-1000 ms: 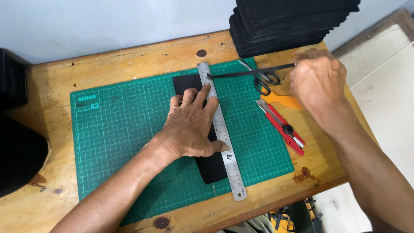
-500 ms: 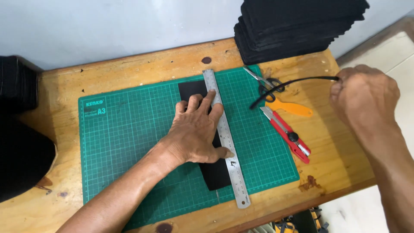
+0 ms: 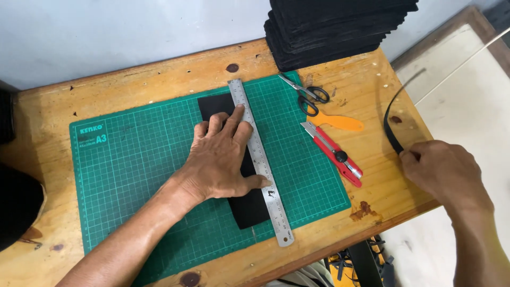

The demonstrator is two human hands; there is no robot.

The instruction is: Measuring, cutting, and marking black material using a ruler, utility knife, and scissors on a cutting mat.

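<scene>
On a worn wooden workbench (image 3: 159, 79) set against a pale wall lies a green gridded cutting mat (image 3: 133, 175), covering most of the top. At the bench's far right corner a tall stack of black sheets (image 3: 334, 26) overhangs the edge nearest the wall. On the mat, a black rectangular sheet (image 3: 249, 210) lies lengthwise, running from the far side toward the near edge, and a steel ruler (image 3: 263, 170) lies along its right side, slightly slanted.

Pressing down on both, the left hand (image 3: 220, 159) is spread flat with fingers (image 3: 236, 114) splayed over the sheet; the thumb tip touches the ruler's edge. It grips nothing, only bears down.

Off the bench's right edge, the right hand (image 3: 441, 172) is curled closed, pinching the lower end of a narrow black strip (image 3: 392, 125), which arcs upward and away over the bench's corner and the pale floor.

Between the two hands, just beside the mat's right border, rest a red utility knife (image 3: 334, 154), an orange-handled cutter (image 3: 337, 122) touching its top end, and small black-handled scissors (image 3: 305, 95) partly on the mat. None of these touches either hand.
</scene>
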